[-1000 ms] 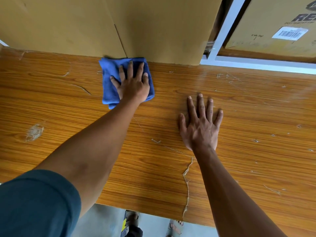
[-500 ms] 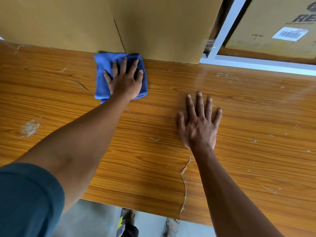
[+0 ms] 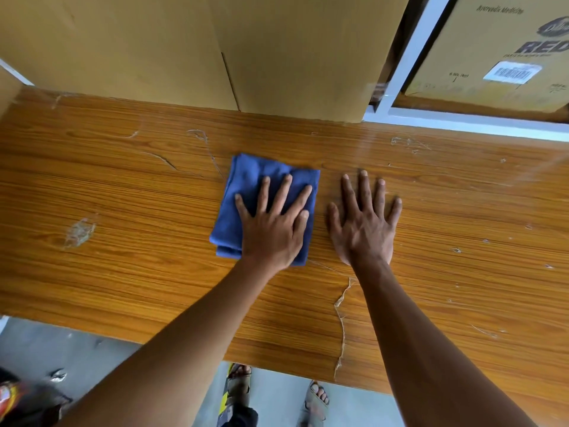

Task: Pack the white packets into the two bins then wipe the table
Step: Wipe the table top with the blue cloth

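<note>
Head view is showing me wiping the table (image 3: 123, 192), so I am judging the packing step to be behind me: no white packets and no bins are showing here. My left hand (image 3: 271, 229) is pressing flat on the folded blue cloth (image 3: 246, 186), fingers (image 3: 284, 192) straight and spread, not curling round it. The cloth is lying mid-table, well apart from the cardboard boxes (image 3: 191, 50) standing along the far edge. My right hand (image 3: 366, 229) is resting palm down on the bare wood just to the right of the cloth, fingers released and splayed, holding nothing and bracing me. A pale smear (image 3: 78, 231) is sitting to the left and small specks (image 3: 455, 249) are dotting the right side. I am thinking the next stroke is calling for steady downward pressure while sliding the cloth toward those marks, and for lifting the right hand clear if I am going right
</note>
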Action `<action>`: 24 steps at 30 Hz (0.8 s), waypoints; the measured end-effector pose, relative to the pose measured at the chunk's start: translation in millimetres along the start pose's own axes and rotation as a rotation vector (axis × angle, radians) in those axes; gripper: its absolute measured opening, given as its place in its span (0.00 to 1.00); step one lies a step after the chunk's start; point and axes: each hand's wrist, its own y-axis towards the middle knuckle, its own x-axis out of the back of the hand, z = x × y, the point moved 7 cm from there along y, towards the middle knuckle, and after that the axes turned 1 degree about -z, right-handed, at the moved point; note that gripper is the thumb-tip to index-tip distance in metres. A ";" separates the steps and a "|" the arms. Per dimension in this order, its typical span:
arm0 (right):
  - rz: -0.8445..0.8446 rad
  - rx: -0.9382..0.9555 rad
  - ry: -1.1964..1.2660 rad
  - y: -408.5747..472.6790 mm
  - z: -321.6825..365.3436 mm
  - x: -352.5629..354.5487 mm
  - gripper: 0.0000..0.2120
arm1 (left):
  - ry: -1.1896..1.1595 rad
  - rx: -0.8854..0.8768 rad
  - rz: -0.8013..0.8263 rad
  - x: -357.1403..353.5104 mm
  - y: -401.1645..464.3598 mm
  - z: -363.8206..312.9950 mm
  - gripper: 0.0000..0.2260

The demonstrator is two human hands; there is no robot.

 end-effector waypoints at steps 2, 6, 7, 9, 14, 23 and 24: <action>0.002 -0.003 0.005 -0.1 0.0 0.1 0.32 | -0.018 0.027 0.036 -1.7 -12.3 0.9 0.24; -0.013 0.002 0.005 0.3 0.5 -1.2 0.32 | -0.015 0.027 0.040 0.2 43.7 5.0 0.25; -0.016 0.002 0.003 0.3 0.2 -2.0 0.32 | -0.024 0.032 0.047 -0.5 64.6 7.5 0.25; -0.012 -0.001 0.003 1.0 -0.4 -2.9 0.32 | -0.046 0.063 0.071 2.3 104.8 12.7 0.24; -0.007 0.008 0.010 0.4 -0.6 -2.4 0.33 | -0.004 0.018 0.114 6.9 105.9 14.4 0.25; -0.002 0.006 0.007 0.6 0.2 -1.4 0.33 | -0.003 0.009 0.065 3.8 9.0 5.4 0.25; 0.000 0.006 0.005 0.5 0.3 -2.2 0.33 | -0.012 0.004 0.063 2.5 29.5 3.9 0.25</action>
